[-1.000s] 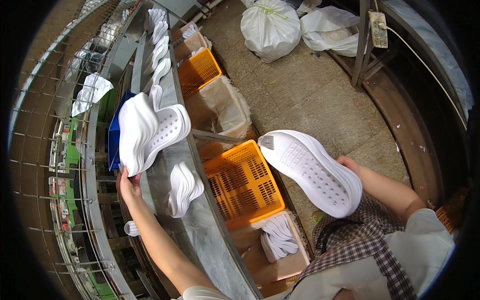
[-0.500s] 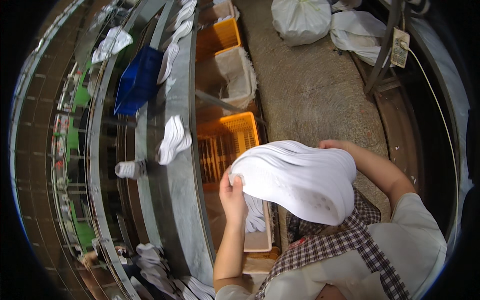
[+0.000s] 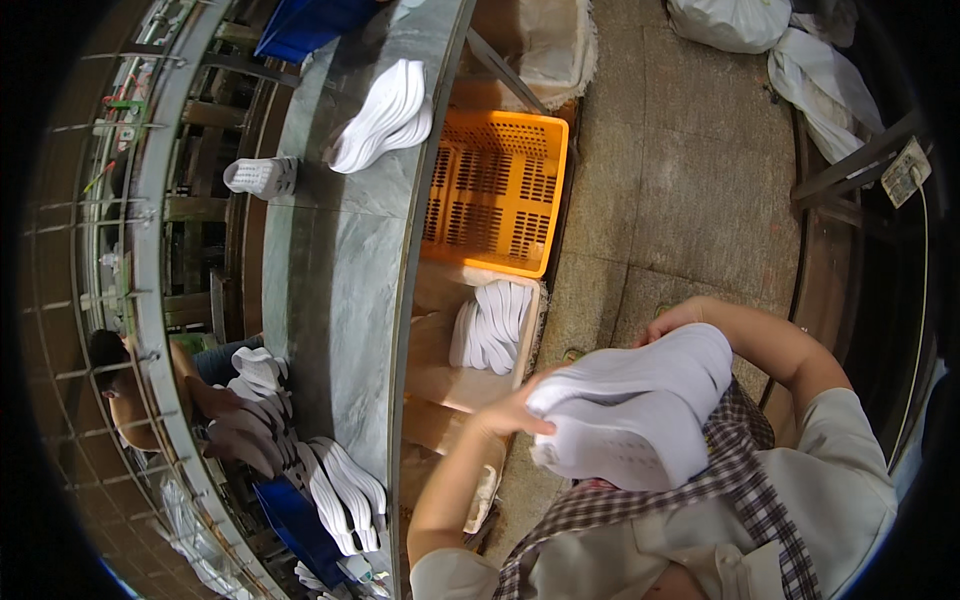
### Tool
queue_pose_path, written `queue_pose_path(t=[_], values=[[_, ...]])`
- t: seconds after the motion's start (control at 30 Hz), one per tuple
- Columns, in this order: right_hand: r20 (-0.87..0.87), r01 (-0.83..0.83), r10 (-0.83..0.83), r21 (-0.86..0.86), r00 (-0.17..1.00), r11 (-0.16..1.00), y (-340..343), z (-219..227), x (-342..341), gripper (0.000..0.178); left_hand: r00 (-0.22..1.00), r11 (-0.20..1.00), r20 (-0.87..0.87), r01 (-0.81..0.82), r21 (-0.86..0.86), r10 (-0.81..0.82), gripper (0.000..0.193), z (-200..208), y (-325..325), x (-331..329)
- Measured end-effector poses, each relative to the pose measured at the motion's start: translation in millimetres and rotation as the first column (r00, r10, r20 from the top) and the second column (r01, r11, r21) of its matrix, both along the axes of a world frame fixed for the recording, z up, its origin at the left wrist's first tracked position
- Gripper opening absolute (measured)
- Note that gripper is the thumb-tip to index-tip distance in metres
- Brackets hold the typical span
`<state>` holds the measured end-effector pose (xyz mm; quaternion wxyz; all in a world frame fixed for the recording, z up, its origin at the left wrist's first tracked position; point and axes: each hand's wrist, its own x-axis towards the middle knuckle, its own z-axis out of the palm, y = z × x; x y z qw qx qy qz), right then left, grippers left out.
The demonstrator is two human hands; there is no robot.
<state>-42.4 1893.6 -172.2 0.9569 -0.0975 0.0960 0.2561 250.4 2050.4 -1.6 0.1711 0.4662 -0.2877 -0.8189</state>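
Note:
A thick bundle of white shoe soles (image 3: 640,385) is held in front of my chest, between both hands. My left hand (image 3: 515,410) is closed around its left end, with the thumb pressed on the near side. At the far right end, my right hand (image 3: 672,320) grips the bundle; the soles hide part of its fingers. Left of the bundle, a lined crate below the table holds more white soles (image 3: 492,325). On the grey table (image 3: 345,265) lie a stack of white soles (image 3: 385,118) and, nearer me, several more soles (image 3: 340,490).
An orange plastic crate (image 3: 553,205) stands beside the table. Across the table, a person's hand (image 3: 215,400) is at a pile of soles. Blue bins (image 3: 310,25) sit at the table's far edge. White sacks (image 3: 735,22) lie on the floor (image 3: 690,150), near a metal leg (image 3: 860,160).
The view has shifted nearer along the table. The bundle has turned and tilted in my hands, and now shows two stacked groups of soles. Both hands still hold it.

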Motion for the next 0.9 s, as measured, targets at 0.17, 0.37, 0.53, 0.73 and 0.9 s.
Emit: queue_pose_path(t=[0.17,0.37,0.53,0.73,0.9], values=[[-0.077,-0.057,0.045,-0.163,0.996,0.985,50,-79,-12,0.037,0.993,0.991,0.087,-0.071,-0.117,0.082,0.111,-43,69,-12],[-0.273,-0.132,0.125,-0.01,0.954,0.991,52,-67,63,0.04,0.772,0.764,-0.142,-0.551,0.336,0.619,0.091,-74,148,4],[-0.351,0.288,-0.29,-0.058,0.89,0.956,47,-81,149,0.054,0.546,0.479,0.099,-0.796,0.37,0.832,0.078,-109,223,67],[-0.244,0.282,-0.499,-0.588,0.832,0.758,88,-143,256,0.069,0.141,0.217,0.389,-0.963,-0.159,0.91,0.063,-186,244,183],[0.285,0.592,-0.56,-0.63,0.778,0.502,193,-172,421,0.089,0.296,0.419,0.35,-0.835,-0.358,0.889,0.063,-318,211,271]])
